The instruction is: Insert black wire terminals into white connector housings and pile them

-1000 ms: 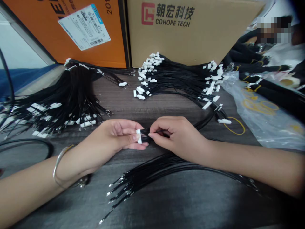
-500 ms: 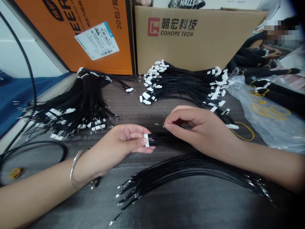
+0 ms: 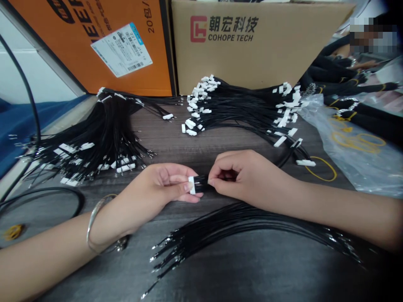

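Between thumb and fingers, my left hand (image 3: 170, 182) holds a white connector (image 3: 192, 185) with black wires (image 3: 200, 183) running out of its right side. Just to the right, my right hand (image 3: 234, 176) is pinched round the black wires close to the connector; which strand its fingertips grip is too small to tell. Loose black wires with metal tips (image 3: 245, 220) lie in a curved bundle in front of both hands. Behind the hands rests a bundle of black cables (image 3: 239, 105) with white connectors at both ends.
A pile of black cables (image 3: 110, 121) with white connectors lies at the left. An orange box (image 3: 126, 50) and a cardboard box (image 3: 264, 50) stand behind. At the right are a plastic bag (image 3: 352, 163), a yellow band (image 3: 329, 176) and part of another person (image 3: 343, 52).
My right hand has moved left and down to the wires by the connector. The metal tip that stuck out from its fingertips is now hidden. The camera view has shifted slightly.
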Demonstrator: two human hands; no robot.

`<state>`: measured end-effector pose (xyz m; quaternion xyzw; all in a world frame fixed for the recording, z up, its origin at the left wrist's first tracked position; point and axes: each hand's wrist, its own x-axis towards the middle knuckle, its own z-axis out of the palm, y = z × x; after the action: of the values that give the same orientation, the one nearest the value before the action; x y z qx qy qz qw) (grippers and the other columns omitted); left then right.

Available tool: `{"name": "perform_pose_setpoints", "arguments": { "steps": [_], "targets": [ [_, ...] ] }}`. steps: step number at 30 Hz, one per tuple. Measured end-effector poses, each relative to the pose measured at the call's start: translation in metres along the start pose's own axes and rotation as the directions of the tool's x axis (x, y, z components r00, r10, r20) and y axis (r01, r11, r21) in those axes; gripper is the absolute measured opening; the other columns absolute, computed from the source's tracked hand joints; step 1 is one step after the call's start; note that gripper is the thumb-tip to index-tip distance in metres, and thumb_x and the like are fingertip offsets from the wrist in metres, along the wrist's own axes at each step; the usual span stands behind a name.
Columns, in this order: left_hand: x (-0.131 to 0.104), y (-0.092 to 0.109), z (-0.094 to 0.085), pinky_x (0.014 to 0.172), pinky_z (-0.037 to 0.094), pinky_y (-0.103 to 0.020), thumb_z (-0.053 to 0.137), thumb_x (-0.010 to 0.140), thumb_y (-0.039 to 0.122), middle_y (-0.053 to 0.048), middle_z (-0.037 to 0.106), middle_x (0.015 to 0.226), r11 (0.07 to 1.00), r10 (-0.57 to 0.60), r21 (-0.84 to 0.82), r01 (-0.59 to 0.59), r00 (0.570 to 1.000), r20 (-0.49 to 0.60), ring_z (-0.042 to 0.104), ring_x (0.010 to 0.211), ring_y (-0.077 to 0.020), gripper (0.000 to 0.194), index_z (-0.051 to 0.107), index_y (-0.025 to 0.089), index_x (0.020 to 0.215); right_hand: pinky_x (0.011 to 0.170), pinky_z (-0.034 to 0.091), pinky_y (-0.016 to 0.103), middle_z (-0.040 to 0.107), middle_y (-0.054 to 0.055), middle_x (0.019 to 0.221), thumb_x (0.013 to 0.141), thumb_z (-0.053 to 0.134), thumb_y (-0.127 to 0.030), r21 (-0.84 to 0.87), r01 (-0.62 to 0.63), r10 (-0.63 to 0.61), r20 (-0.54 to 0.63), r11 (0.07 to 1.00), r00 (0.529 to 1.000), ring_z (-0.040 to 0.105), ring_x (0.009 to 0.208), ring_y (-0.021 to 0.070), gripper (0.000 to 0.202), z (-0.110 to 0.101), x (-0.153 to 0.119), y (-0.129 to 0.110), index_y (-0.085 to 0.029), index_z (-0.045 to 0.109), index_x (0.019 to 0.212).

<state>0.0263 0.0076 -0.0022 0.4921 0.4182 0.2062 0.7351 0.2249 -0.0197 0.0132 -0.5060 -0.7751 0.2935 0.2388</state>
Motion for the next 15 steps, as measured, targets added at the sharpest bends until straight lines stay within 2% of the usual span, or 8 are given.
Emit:
{"name": "perform_pose_setpoints", "arguments": {
  "steps": [6, 10, 12, 14, 15],
  "targets": [
    [0.001, -0.002, 0.001, 0.075, 0.057, -0.024, 0.064, 0.078, 0.014, -0.002, 0.07, 0.081, 0.999, 0.041, 0.028, -0.041, 0.999, 0.024, 0.067, 0.072, -0.0113, 0.012, 0.064, 0.013, 0.09, 0.053, 0.037, 0.018, 0.057, -0.004, 0.065, 0.074, 0.057, -0.011, 0.052, 0.006, -0.007, 0.021, 0.999, 1.0, 0.048, 0.057, 0.0043, 0.011, 0.01, 0.002, 0.003, -0.015, 0.064, 0.068],
    [0.001, -0.002, 0.004, 0.074, 0.057, -0.026, 0.062, 0.078, 0.013, -0.001, 0.068, 0.076, 0.998, 0.055, 0.033, -0.054, 0.998, -0.016, 0.066, 0.069, -0.0108, 0.01, 0.064, 0.012, 0.088, 0.053, 0.036, 0.018, 0.055, -0.003, 0.065, 0.078, 0.053, -0.01, 0.013, 0.047, -0.047, -0.007, 0.999, 0.999, 0.047, 0.057, 0.0044, 0.015, 0.016, 0.002, 0.002, -0.014, 0.06, 0.065],
    [0.001, -0.001, 0.005, 0.074, 0.057, -0.027, 0.061, 0.078, 0.014, 0.0, 0.067, 0.074, 0.995, 0.068, 0.073, -0.067, 0.997, -0.02, 0.066, 0.069, -0.0115, 0.009, 0.063, 0.013, 0.087, 0.058, 0.038, 0.02, 0.056, -0.002, 0.068, 0.08, 0.052, -0.011, -0.089, 0.09, -0.088, 0.029, 0.992, 0.996, 0.049, 0.061, 0.0061, 0.015, 0.009, -0.002, 0.0, -0.015, 0.06, 0.068],
    [-0.002, 0.003, 0.006, 0.075, 0.056, -0.028, 0.061, 0.079, 0.018, 0.0, 0.067, 0.074, 0.969, 0.092, 0.232, -0.086, 0.996, -0.018, 0.066, 0.072, -0.0134, 0.01, 0.063, 0.014, 0.087, 0.067, 0.041, 0.023, 0.059, 0.001, 0.078, 0.081, 0.057, -0.021, -0.213, 0.137, -0.137, 0.012, 0.967, 0.99, 0.053, 0.072, 0.0101, 0.007, -0.008, -0.009, -0.003, -0.016, 0.062, 0.081],
    [-0.004, 0.006, 0.006, 0.078, 0.055, -0.029, 0.061, 0.078, 0.021, -0.001, 0.068, 0.078, 0.933, 0.116, 0.345, -0.101, 0.993, -0.025, 0.066, 0.076, -0.015, 0.013, 0.064, 0.015, 0.089, 0.071, 0.043, 0.026, 0.06, 0.003, 0.086, 0.08, 0.06, -0.028, -0.258, 0.144, -0.156, -0.028, 0.955, 0.987, 0.054, 0.079, 0.0127, 0.015, -0.018, -0.014, -0.004, -0.017, 0.061, 0.09]
  ]
}}
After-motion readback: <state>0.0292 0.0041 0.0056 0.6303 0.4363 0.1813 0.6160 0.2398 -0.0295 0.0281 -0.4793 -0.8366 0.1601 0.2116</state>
